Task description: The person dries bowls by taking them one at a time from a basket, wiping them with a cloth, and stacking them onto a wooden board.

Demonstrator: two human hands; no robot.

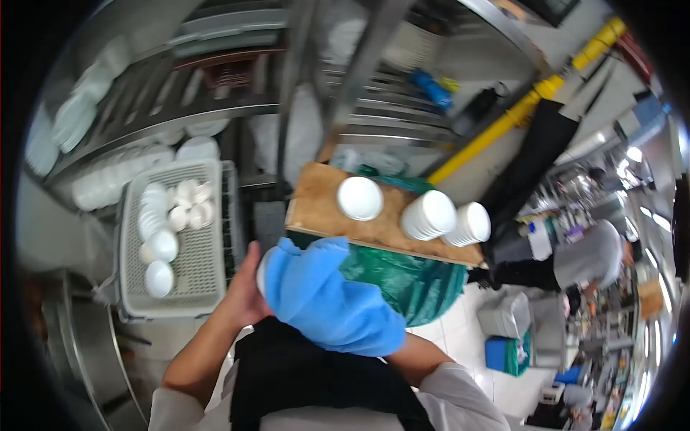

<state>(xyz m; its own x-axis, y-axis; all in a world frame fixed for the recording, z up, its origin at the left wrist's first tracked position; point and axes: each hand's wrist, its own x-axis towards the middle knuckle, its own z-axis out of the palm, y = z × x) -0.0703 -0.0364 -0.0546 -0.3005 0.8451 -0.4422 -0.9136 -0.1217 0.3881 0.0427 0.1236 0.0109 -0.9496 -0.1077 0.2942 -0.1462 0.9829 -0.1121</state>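
My left hand [248, 291] is closed around a white bowl [263, 279], of which only a strip of the side shows. A blue cloth [323, 291] covers the rest of the bowl and drapes over my right hand, whose fingers are hidden beneath it. Just beyond the cloth, a wooden board [316, 197] carries a white bowl or cup [360, 198] and two stacks of white cups [429, 215], the second stack [468, 224] at the right end.
To the left, a light grey perforated crate [194, 269] holds several white dishes. A green plastic bag [402, 284] hangs below the board. Metal shelves [237, 100] rise behind. A yellow pipe [528, 104] slants at right. Another person [586, 255] stands further off, near grey bins [503, 316].
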